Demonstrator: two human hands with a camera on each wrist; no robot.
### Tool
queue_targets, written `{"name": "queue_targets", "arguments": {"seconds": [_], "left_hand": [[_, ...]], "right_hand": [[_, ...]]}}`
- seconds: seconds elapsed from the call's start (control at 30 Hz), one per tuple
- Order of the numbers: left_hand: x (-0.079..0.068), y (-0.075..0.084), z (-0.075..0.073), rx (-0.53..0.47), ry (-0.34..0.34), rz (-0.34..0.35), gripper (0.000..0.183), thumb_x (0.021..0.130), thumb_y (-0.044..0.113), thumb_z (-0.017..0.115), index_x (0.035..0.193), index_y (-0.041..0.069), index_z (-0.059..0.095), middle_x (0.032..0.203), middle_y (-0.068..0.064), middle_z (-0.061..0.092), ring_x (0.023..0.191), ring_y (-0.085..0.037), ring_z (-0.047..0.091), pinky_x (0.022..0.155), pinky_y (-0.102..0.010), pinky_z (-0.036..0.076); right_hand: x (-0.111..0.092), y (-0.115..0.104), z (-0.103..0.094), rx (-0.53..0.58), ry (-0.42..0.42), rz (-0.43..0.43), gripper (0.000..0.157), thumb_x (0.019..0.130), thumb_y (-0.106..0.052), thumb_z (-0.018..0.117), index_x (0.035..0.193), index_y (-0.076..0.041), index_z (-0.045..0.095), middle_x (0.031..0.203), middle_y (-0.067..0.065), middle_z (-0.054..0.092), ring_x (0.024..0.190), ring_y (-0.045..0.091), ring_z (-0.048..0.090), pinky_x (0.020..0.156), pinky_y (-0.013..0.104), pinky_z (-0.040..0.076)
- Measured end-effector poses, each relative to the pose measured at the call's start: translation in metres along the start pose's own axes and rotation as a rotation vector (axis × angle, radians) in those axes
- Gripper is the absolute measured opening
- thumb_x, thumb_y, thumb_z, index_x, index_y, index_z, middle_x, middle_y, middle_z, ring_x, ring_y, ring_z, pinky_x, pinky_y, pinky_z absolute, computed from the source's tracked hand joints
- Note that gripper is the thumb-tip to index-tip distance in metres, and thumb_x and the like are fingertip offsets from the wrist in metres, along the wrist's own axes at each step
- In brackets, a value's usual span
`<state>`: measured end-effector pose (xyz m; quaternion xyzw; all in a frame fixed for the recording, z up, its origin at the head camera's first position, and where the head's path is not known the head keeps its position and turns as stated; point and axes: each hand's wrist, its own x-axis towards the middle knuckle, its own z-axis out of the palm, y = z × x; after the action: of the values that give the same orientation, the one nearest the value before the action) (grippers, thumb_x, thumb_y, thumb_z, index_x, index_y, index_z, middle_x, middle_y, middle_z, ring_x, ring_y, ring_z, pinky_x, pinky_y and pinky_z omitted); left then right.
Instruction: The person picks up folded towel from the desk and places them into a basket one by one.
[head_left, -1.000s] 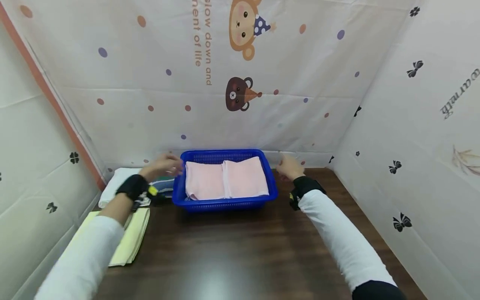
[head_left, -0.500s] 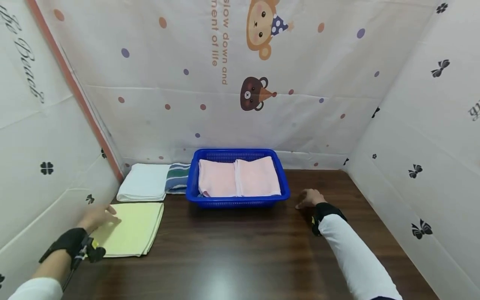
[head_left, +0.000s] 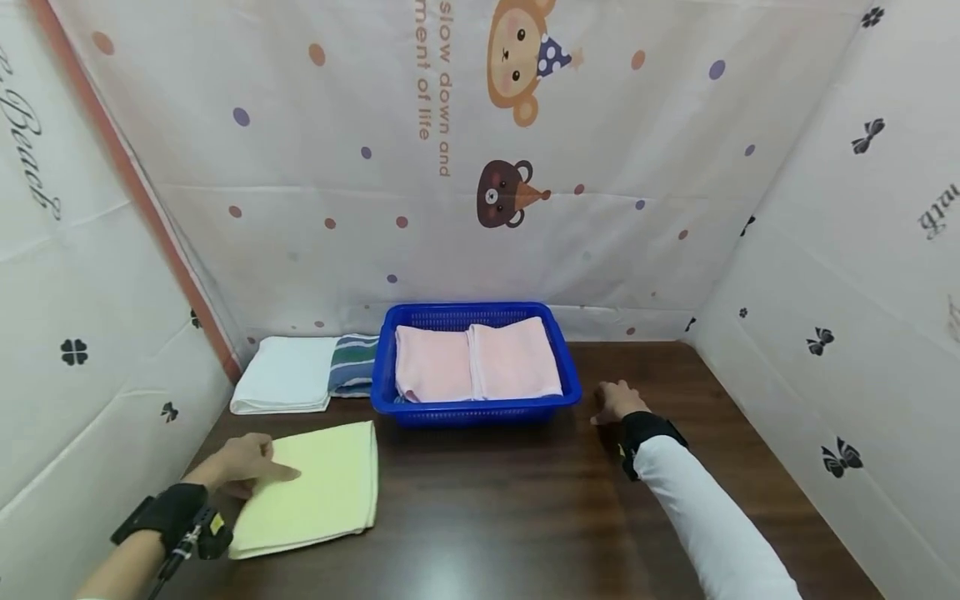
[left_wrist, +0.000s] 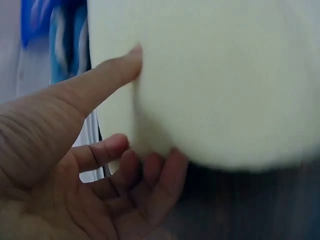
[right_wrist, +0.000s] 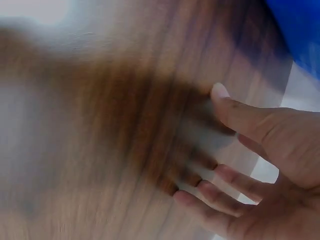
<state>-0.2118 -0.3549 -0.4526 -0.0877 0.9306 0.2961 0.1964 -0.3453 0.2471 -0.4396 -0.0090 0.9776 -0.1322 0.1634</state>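
Note:
A folded pale yellow towel [head_left: 322, 483] is held at its left edge by my left hand [head_left: 243, 462]. In the left wrist view the thumb lies on top of the towel [left_wrist: 215, 85] and the fingers curl beneath its edge. My right hand [head_left: 621, 402] rests on the dark wooden table, right of the blue basket [head_left: 480, 412], with nothing in it. Its fingers are relaxed and apart in the right wrist view, fingertips near the wood. Two folded pink cloths [head_left: 476, 362] lie side by side inside the basket.
A folded white towel [head_left: 285, 375] and a striped blue-green towel [head_left: 352, 367] lie left of the basket. Printed cloth walls [head_left: 300, 250] enclose the table [head_left: 510, 517] at the back and both sides.
My left hand went from beside the basket down to the yellow towel, then pulled it rightward and turned it slightly. The right hand came down from the basket's right side onto the table.

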Motion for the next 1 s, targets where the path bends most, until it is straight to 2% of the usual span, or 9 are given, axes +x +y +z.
{"name": "queue_targets", "arguments": {"seconds": [0.13, 0.3, 0.47, 0.57, 0.67, 0.73, 0.83, 0.93, 1.0], "left_hand": [[-0.002, 0.024, 0.029, 0.027, 0.017, 0.027, 0.057, 0.073, 0.047, 0.09, 0.078, 0.009, 0.048, 0.068, -0.001, 0.045, 0.053, -0.012, 0.05, 0.049, -0.024, 0.05], [-0.008, 0.065, 0.069, 0.052, 0.02, 0.11, 0.058, 0.068, 0.047, 0.092, 0.073, 0.01, 0.048, 0.065, -0.001, 0.045, 0.049, -0.012, 0.05, 0.046, -0.024, 0.048], [-0.004, 0.112, 0.109, 0.048, 0.038, 0.155, 0.058, 0.067, 0.048, 0.093, 0.073, 0.01, 0.049, 0.065, -0.003, 0.049, 0.048, -0.013, 0.054, 0.045, -0.024, 0.045], [-0.002, 0.134, 0.127, 0.014, 0.067, 0.187, 0.055, 0.07, 0.046, 0.092, 0.073, 0.01, 0.05, 0.064, -0.003, 0.049, 0.046, -0.013, 0.055, 0.044, -0.023, 0.045], [-0.006, 0.149, 0.137, -0.041, 0.084, 0.231, 0.047, 0.079, 0.039, 0.087, 0.077, 0.008, 0.052, 0.064, -0.004, 0.051, 0.048, -0.014, 0.059, 0.045, -0.024, 0.048], [-0.012, 0.155, 0.138, -0.04, 0.095, 0.242, 0.041, 0.085, 0.034, 0.083, 0.082, 0.006, 0.053, 0.066, -0.006, 0.054, 0.05, -0.015, 0.061, 0.047, -0.026, 0.048], [-0.024, 0.155, 0.136, 0.107, 0.136, 0.232, 0.04, 0.088, 0.033, 0.079, 0.091, 0.0, 0.059, 0.07, -0.009, 0.057, 0.055, -0.017, 0.059, 0.049, -0.029, 0.047], [-0.032, 0.154, 0.138, 0.274, 0.194, 0.226, 0.043, 0.088, 0.037, 0.078, 0.088, -0.003, 0.063, 0.069, -0.009, 0.056, 0.057, -0.019, 0.053, 0.049, -0.031, 0.041], [-0.035, 0.156, 0.142, 0.321, 0.233, 0.249, 0.042, 0.088, 0.036, 0.078, 0.087, -0.004, 0.066, 0.071, -0.01, 0.058, 0.06, -0.021, 0.055, 0.05, -0.033, 0.045]], "right_hand": [[-0.01, -0.009, 0.017, -0.051, 0.041, -0.083, 0.063, 0.095, -0.02, 0.073, 0.144, 0.008, 0.044, 0.142, 0.043, 0.039, 0.13, 0.064, 0.039, 0.099, 0.074, 0.044], [-0.036, -0.034, 0.047, -0.12, 0.115, -0.209, 0.05, 0.095, -0.022, 0.073, 0.133, 0.008, 0.059, 0.135, 0.037, 0.05, 0.119, 0.056, 0.052, 0.086, 0.066, 0.054], [-0.069, -0.064, 0.061, -0.113, 0.088, -0.334, 0.041, 0.094, -0.021, 0.074, 0.125, 0.003, 0.065, 0.129, 0.031, 0.056, 0.113, 0.047, 0.056, 0.086, 0.061, 0.055], [-0.085, -0.081, 0.065, -0.053, 0.042, -0.404, 0.031, 0.1, -0.024, 0.066, 0.118, 0.001, 0.07, 0.118, 0.021, 0.06, 0.104, 0.037, 0.057, 0.086, 0.055, 0.054], [-0.099, -0.093, 0.067, -0.026, 0.016, -0.446, 0.039, 0.104, -0.036, 0.059, 0.099, 0.0, 0.074, 0.108, 0.017, 0.063, 0.089, 0.026, 0.056, 0.081, 0.046, 0.053], [-0.106, -0.097, 0.069, -0.03, -0.006, -0.439, 0.048, 0.1, -0.046, 0.061, 0.084, -0.002, 0.071, 0.098, 0.012, 0.063, 0.078, 0.019, 0.052, 0.072, 0.037, 0.049], [-0.114, -0.098, 0.075, -0.036, -0.025, -0.441, 0.051, 0.092, -0.049, 0.072, 0.068, -0.008, 0.056, 0.077, 0.004, 0.054, 0.062, 0.012, 0.042, 0.057, 0.026, 0.038], [-0.115, -0.1, 0.083, 0.003, -0.006, -0.473, 0.052, 0.086, -0.043, 0.081, 0.065, -0.012, 0.045, 0.064, -0.005, 0.033, 0.055, 0.008, 0.029, 0.05, 0.022, 0.024], [-0.113, -0.102, 0.088, 0.017, 0.025, -0.484, 0.053, 0.084, -0.039, 0.084, 0.064, -0.014, 0.042, 0.062, -0.007, 0.025, 0.053, 0.007, 0.025, 0.049, 0.021, 0.022]]}}
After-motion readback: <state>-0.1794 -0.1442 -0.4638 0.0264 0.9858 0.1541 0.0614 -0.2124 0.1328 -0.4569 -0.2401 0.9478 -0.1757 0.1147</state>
